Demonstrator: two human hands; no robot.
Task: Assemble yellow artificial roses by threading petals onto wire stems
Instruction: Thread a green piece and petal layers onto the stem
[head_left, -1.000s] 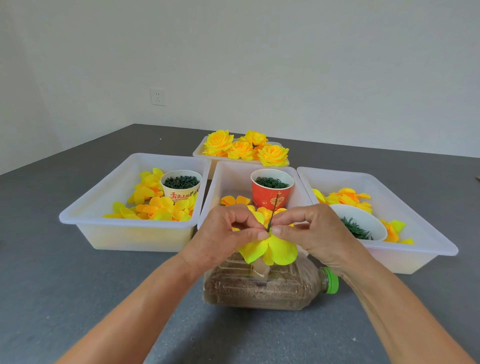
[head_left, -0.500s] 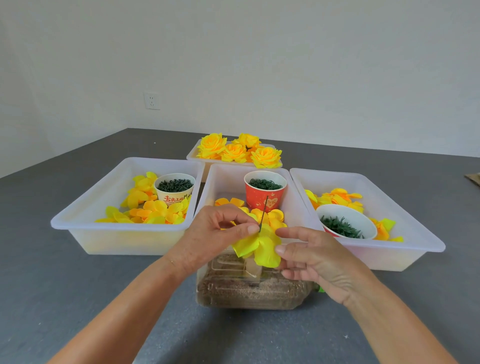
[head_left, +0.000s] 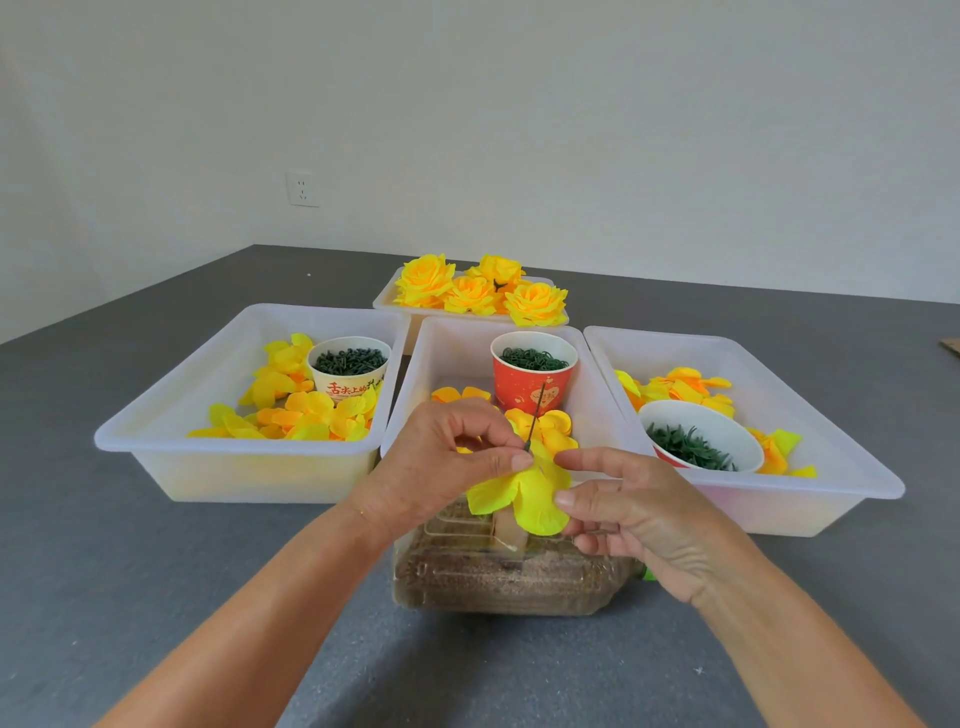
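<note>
A person's left hand (head_left: 457, 462) pinches a thin green wire stem (head_left: 535, 418) between thumb and forefinger; the stem's long axis stands nearly upright, leaning slightly right at the top. A yellow petal layer (head_left: 524, 496) sits threaded low on it, just below that grip. The right hand (head_left: 634, 509), fingers relaxed and grasping nothing, touches the petal's right edge (it is the nearer hand). On the grey worktop (head_left: 130, 571): four white trays, three cups of green parts, four finished roses (head_left: 478, 291).
</note>
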